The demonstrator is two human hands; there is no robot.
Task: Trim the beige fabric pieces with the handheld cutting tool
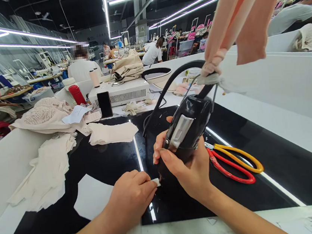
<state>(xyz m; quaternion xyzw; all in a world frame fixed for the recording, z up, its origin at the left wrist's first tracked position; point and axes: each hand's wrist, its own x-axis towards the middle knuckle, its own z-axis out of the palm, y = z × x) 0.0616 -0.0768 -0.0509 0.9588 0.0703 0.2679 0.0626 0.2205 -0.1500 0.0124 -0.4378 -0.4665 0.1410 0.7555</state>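
My right hand [192,171] is wrapped round a black corded electric hand tool [188,122] with a metal plate on its side. The tool leans to the right, its lower end down near the black board [110,159]; that tip is hard to make out. A twisted pink cloth strip [226,22] is tied to its top. Close to the tool's lower end, my left hand [129,195] pinches a small whitish scrap of fabric [157,182]. Beside my left wrist lies a white cut shape [90,196].
Scissors [234,160] with red and yellow handles lie right of my right hand. Cream fabric pieces [46,170] are piled left, and another stack [114,132] lies farther back. A phone [104,104] leans against a vented white box [122,92]. Several people work beyond.
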